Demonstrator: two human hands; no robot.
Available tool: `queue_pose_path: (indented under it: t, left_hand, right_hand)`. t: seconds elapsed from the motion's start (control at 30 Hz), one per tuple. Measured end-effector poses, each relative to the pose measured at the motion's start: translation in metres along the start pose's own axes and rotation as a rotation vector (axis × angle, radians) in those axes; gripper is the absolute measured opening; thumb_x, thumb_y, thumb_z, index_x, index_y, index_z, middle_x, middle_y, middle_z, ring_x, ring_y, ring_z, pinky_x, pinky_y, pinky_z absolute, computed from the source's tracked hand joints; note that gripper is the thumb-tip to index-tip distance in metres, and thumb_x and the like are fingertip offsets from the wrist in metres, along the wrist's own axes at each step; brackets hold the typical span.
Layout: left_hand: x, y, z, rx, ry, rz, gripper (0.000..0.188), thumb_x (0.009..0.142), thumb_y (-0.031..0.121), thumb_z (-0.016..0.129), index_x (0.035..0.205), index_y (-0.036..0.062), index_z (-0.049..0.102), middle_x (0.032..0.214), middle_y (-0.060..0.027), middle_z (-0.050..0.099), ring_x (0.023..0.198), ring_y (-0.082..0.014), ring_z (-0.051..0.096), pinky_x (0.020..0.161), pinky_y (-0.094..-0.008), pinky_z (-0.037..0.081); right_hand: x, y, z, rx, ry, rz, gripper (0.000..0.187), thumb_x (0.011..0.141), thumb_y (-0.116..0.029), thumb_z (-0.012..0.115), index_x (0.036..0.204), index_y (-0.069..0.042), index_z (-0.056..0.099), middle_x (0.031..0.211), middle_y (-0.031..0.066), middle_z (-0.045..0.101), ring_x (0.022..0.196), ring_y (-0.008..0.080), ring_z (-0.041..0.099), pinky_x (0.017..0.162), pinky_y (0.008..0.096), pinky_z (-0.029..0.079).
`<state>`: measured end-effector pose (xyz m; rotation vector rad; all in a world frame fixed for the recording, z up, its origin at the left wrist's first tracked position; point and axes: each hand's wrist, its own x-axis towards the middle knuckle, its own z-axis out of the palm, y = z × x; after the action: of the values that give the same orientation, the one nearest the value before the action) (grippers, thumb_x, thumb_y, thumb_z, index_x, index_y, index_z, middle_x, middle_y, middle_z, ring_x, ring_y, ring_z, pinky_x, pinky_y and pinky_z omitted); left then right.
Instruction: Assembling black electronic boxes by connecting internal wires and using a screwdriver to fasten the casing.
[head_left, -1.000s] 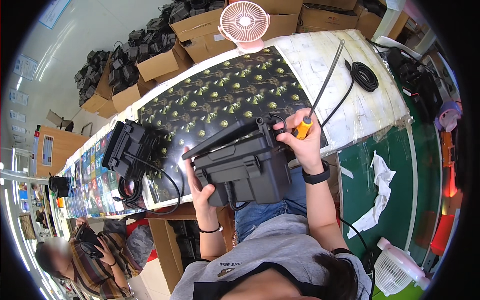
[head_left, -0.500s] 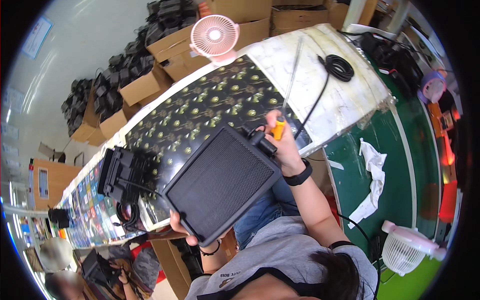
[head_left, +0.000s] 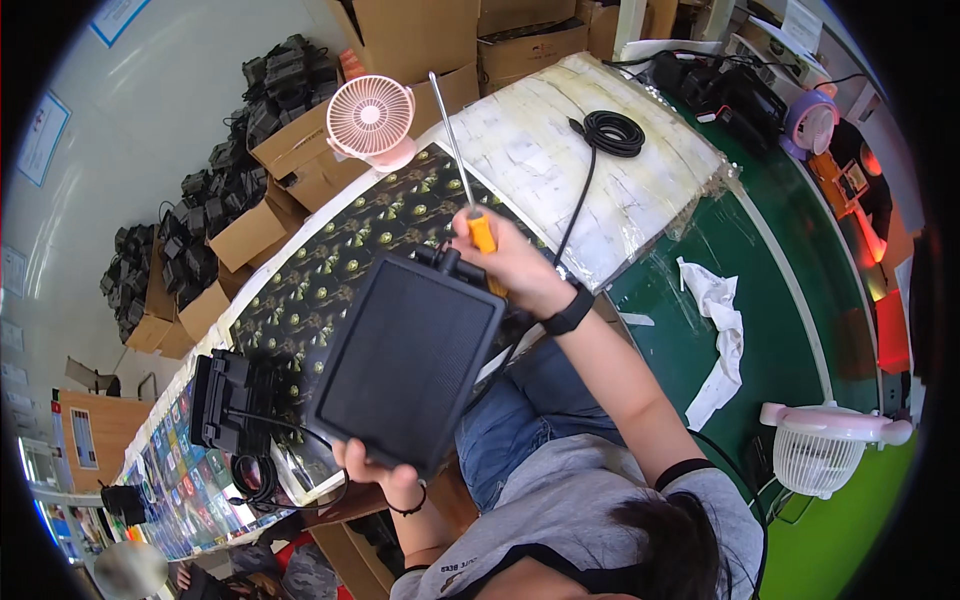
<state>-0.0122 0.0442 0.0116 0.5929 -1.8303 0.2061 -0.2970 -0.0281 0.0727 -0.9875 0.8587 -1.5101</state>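
A black rectangular panel (head_left: 410,355) with a raised rim and a finely ribbed face is held tilted above my lap. My left hand (head_left: 375,465) grips its lower edge, fingers and thumb around the rim. In my right hand (head_left: 520,268) is a screwdriver (head_left: 481,233) with a yellow handle; its long metal shaft points up and away from the panel. That hand is beside a black hinge-like bracket (head_left: 448,264) at the panel's upper edge. Left of the panel, a black boxy device (head_left: 228,402) with a cable rests on the table.
A patterned dark mat (head_left: 385,215) covers the table's middle. Near its far edge stands a pink fan (head_left: 371,118); a coiled black cable (head_left: 612,135) lies on the white covering. Cartons (head_left: 262,225) and heaped black devices (head_left: 290,90) stand beyond. White cloth (head_left: 715,325) and another fan (head_left: 820,452) are at right.
The panel has turned more upright and shifted left in view. My right hand has moved left with the screwdriver, whose shaft now leans left. My left hand keeps its hold.
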Motion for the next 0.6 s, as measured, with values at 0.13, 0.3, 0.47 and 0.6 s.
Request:
queue_pose_path:
  t: [0.13, 0.3, 0.47, 0.6]
  left_hand:
    - [0.006, -0.011, 0.007, 0.111, -0.012, -0.168, 0.111, 0.064, 0.02, 0.096, 0.154, 0.0278, 0.031, 0.158, -0.0214, 0.025, 0.143, -0.0432, 0.034, 0.112, -0.055, 0.039]
    - [0.009, -0.03, 0.002, -0.045, 0.208, -0.628, 0.106, 0.066, 0.004, 0.092, 0.154, 0.0124, 0.032, 0.155, -0.0148, 0.03, 0.142, -0.0315, 0.036, 0.114, -0.0433, 0.039]
    - [0.005, -0.047, -0.013, -0.225, 0.42, -1.042, 0.105, 0.069, 0.007, 0.092, 0.154, 0.0089, 0.031, 0.149, -0.0117, 0.036, 0.13, -0.0245, 0.043, 0.105, -0.0382, 0.045]
    - [0.001, -0.063, -0.022, -0.307, 0.564, -1.142, 0.103, 0.07, 0.005, 0.091, 0.154, 0.007, 0.031, 0.146, -0.0135, 0.041, 0.128, -0.0234, 0.044, 0.106, -0.0365, 0.042]
  right_hand:
    - [0.04, -0.006, -0.067, -0.6, 0.316, -0.246, 0.022, 0.097, -0.021, 0.07, 0.1, -0.007, 0.054, 0.104, 0.0096, 0.076, 0.095, 0.0135, 0.068, 0.085, 0.0284, 0.053]
    - [0.076, -0.016, -0.252, -1.678, 0.679, -0.625, 0.035, 0.087, -0.017, 0.072, 0.12, -0.007, 0.066, 0.121, 0.0194, 0.067, 0.114, 0.038, 0.062, 0.094, 0.0468, 0.05]
    - [0.051, -0.01, -0.352, -1.721, 0.463, -0.193, 0.044, 0.092, -0.025, 0.072, 0.125, 0.003, 0.062, 0.126, 0.0252, 0.064, 0.117, 0.0412, 0.06, 0.101, 0.0451, 0.048]
    - [0.033, -0.007, -0.3, -1.579, 0.673, -0.199, 0.031, 0.092, -0.032, 0.075, 0.112, -0.011, 0.064, 0.097, 0.0114, 0.069, 0.087, 0.0298, 0.065, 0.08, 0.0395, 0.051]
